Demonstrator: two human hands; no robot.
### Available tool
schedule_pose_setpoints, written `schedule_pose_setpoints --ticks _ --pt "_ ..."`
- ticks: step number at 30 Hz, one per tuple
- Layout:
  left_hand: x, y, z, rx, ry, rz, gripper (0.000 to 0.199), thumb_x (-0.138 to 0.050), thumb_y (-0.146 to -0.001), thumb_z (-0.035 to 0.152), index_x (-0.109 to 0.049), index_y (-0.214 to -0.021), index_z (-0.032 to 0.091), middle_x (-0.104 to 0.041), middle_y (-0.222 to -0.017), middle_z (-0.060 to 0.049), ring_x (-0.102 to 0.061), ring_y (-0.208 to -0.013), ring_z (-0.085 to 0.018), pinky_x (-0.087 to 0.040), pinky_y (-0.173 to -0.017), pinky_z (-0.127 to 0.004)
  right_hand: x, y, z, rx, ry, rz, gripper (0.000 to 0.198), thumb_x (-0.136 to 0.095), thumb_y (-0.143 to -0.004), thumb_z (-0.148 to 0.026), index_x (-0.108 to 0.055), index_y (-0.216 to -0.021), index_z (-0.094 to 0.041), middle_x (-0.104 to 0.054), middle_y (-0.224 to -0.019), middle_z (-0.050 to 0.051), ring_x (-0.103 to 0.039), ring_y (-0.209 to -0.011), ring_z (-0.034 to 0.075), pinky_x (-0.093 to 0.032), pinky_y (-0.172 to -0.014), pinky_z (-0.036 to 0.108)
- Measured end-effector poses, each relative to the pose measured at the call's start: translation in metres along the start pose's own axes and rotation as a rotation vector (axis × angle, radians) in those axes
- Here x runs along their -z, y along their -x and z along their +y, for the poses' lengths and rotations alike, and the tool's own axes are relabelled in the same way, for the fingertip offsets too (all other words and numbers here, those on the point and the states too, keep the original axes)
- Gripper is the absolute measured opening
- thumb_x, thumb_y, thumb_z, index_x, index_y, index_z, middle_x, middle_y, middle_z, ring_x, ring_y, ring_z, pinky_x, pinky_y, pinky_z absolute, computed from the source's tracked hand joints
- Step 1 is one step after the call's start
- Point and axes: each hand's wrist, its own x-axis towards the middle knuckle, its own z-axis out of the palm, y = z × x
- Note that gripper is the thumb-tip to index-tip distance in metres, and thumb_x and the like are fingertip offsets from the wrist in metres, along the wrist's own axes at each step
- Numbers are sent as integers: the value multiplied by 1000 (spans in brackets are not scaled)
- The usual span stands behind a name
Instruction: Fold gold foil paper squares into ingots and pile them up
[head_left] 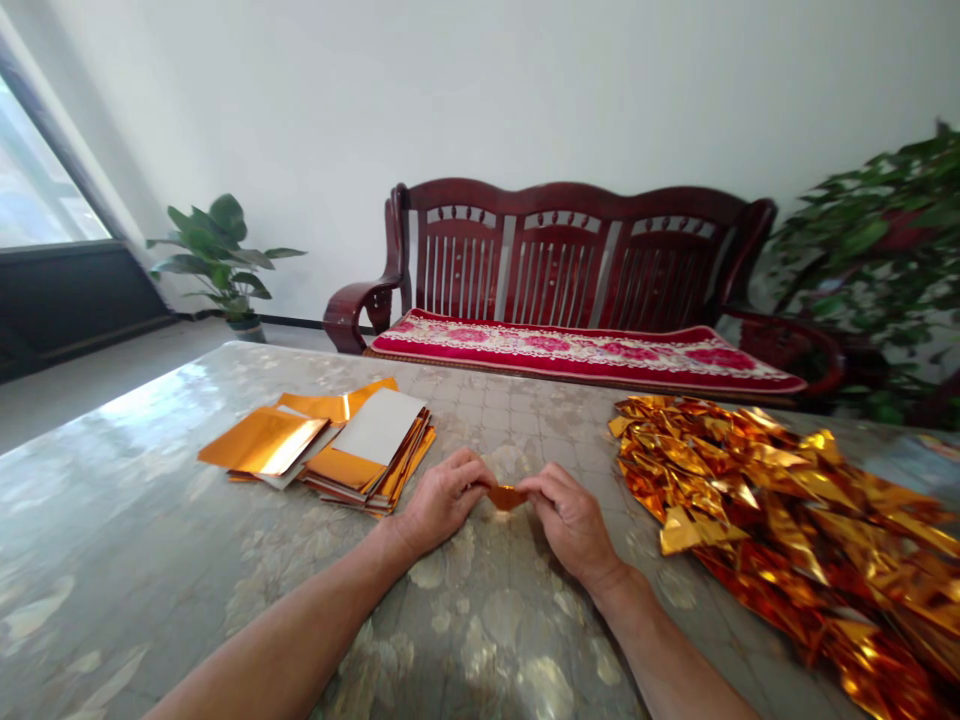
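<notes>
Between my two hands, just above the table, is a small folded piece of gold foil paper [506, 497]. My left hand [448, 497] pinches its left end. At the opposite end, the fingers of my right hand [568, 517] are closed on it too. A stack of gold foil paper sheets [352, 466], some with the pale side up, lies to the left beyond my left hand. To the right spreads a big heap of folded gold foil pieces [780, 510].
The table [150, 560] has a glossy, patterned cover. Behind it stands a dark red wooden bench [559, 265] with a red floral cushion [592, 350]. A potted plant [217, 255] is at the back left, and a leafy plant [885, 250] is at the right.
</notes>
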Motion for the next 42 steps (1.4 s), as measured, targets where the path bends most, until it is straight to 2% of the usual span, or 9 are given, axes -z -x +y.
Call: schedule_pose_setpoints --ticks 11,16,25,36,42 --pt "0 1 0 0 -69 -46 18 -54 -91 11 -67 -97 22 -59 -96 -2 -60 -90 -14 -45 -80 -23 -2 0 0 9 25 16 17 -50 -90 -13 -63 -88 -23 -59 -83 1 -60 -80 16 -44 -72 25" --pt "-1 0 1 8 -50 -61 18 -55 -90 9 -66 -95 22 -59 -97 -1 -60 -91 -14 -45 -81 -23 -1 -1 0 -7 -17 -14 18 -51 -87 -10 -63 -85 -23 -60 -83 0 -60 -81 16 -45 -73 25" --pt "-1 -2 3 -1 5 -81 13 -58 -89 8 -64 -94 20 -58 -96 -1 -59 -91 -13 -45 -81 -23 -3 0 0 27 -29 36 19 -50 -87 -9 -63 -84 -22 -60 -81 1 -60 -79 16 -46 -72 26" --pt "-2 0 -1 12 -52 -86 12 -60 -88 9 -61 -91 20 -57 -99 0 -58 -91 -13 -45 -79 -23 -2 1 0 56 -32 -8 23 -48 -83 -4 -62 -83 -22 -60 -82 1 -60 -81 17 -46 -73 26" --pt "-4 -1 -5 -3 16 -81 11 -61 -88 10 -65 -91 21 -58 -99 -1 -59 -93 -13 -46 -84 -23 -2 0 -1 63 -44 0 24 -48 -84 -4 -63 -85 -22 -61 -83 1 -60 -81 16 -46 -74 26"
